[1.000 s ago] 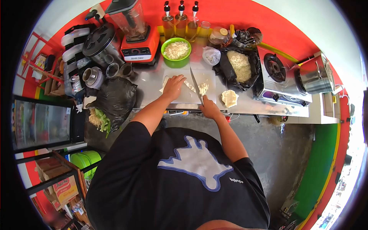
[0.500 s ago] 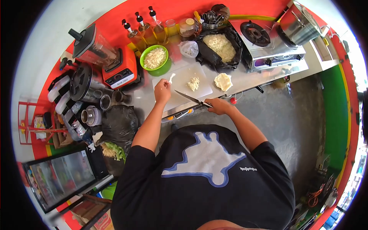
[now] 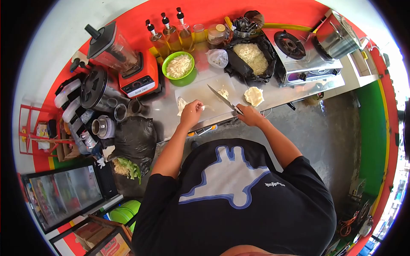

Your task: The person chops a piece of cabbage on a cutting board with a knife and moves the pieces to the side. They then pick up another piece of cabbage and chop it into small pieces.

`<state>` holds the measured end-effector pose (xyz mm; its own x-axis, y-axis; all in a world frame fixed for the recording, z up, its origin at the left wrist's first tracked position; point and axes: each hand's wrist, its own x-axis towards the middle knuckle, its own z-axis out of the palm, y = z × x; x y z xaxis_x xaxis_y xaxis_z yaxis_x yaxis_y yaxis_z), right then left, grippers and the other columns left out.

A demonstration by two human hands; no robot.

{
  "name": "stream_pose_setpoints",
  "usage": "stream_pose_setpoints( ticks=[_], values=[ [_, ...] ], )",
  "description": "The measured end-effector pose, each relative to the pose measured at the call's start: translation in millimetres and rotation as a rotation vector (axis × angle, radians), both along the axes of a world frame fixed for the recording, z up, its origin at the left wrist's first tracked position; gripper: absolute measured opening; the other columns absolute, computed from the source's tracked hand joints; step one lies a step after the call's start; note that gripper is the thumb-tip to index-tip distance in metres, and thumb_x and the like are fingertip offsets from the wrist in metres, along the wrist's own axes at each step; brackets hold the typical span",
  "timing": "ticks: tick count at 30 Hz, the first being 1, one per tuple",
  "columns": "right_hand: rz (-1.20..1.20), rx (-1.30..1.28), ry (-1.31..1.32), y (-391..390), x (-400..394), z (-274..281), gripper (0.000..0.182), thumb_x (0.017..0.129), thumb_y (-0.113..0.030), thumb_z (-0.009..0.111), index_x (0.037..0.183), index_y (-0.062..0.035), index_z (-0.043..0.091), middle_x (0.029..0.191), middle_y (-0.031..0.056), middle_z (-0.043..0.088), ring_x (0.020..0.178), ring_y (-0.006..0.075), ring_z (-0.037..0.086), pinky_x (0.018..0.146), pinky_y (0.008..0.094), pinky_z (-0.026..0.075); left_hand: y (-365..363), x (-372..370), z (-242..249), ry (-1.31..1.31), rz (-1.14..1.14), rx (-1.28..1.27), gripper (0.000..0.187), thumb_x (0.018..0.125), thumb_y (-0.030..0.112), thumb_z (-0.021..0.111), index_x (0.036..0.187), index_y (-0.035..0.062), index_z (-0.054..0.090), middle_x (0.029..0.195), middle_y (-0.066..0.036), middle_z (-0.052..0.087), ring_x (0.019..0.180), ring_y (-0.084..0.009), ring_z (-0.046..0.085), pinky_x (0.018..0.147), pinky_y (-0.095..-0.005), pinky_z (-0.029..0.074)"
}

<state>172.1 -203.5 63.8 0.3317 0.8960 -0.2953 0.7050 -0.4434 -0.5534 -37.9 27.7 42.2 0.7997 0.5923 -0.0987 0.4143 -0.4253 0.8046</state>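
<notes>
My right hand (image 3: 250, 115) grips a kitchen knife (image 3: 220, 96) by its handle, the blade angled up and left over the white cutting board (image 3: 192, 90). Partly behind the blade lies a small heap of pale shreds (image 3: 223, 92). Over the board's near edge, my left hand (image 3: 192, 113) is closed with a small white piece (image 3: 202, 107) at its fingertips. Left of that hand lies a larger white piece (image 3: 182, 105), partly hidden. A round, pale, layered piece (image 3: 254, 96) rests on the steel counter beyond my right hand.
Behind the board stand a green bowl (image 3: 183, 80) of pale shreds, a clear plastic bag (image 3: 217, 58) and an open black bag (image 3: 267, 70) holding more shreds. A red blender (image 3: 139, 84) is at left, a gas stove (image 3: 307, 64) at right. Pump bottles (image 3: 173, 40) line the wall.
My left hand has moved right and nearer to my body, across the board. The knife has swung to a steeper angle, its blade now over the heap. The view has shifted slightly.
</notes>
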Motion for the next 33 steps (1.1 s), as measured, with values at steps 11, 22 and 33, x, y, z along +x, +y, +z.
stream_pose_setpoints(
  ticks=[11, 22, 33],
  values=[
    [0.057, 0.057, 0.035, 28.5, -23.0, 7.6, 0.035, 0.098, -0.036, 0.059, 0.114, -0.0055, 0.055, 0.090, 0.0277, 0.068, 0.088, 0.0490, 0.064, 0.077, 0.0581, 0.049, -12.7, 6.2, -8.9, -0.087, -0.165, 0.485, 0.032, 0.078, -0.003, 0.062, 0.109, 0.0032, 0.069, 0.108, -0.011, 0.063, 0.105, -0.0320, 0.058, 0.096, -0.0417, 0.047],
    [0.052, -0.098, -0.174, 46.8, -57.9, -3.4, 0.035, 0.100, -0.034, 0.054, 0.113, -0.0015, 0.051, 0.094, 0.0269, 0.070, 0.088, 0.0459, 0.070, 0.076, 0.0554, 0.055, -29.4, 9.9, -4.7, 0.047, -0.254, 0.592, 0.022, 0.077, -0.004, 0.058, 0.096, 0.0025, 0.065, 0.101, -0.011, 0.061, 0.101, -0.0313, 0.061, 0.088, -0.0403, 0.053],
    [0.107, -0.312, -0.307, 59.4, -86.0, -9.9, 0.029, 0.093, -0.014, 0.055, 0.116, 0.0011, 0.047, 0.097, 0.0215, 0.074, 0.092, 0.0373, 0.074, 0.079, 0.0442, 0.059, -34.7, 8.2, 3.5, 0.218, -0.313, 0.572, 0.028, 0.078, 0.000, 0.063, 0.106, 0.0028, 0.063, 0.109, -0.011, 0.060, 0.105, -0.0310, 0.062, 0.087, -0.0412, 0.055]
  ],
)
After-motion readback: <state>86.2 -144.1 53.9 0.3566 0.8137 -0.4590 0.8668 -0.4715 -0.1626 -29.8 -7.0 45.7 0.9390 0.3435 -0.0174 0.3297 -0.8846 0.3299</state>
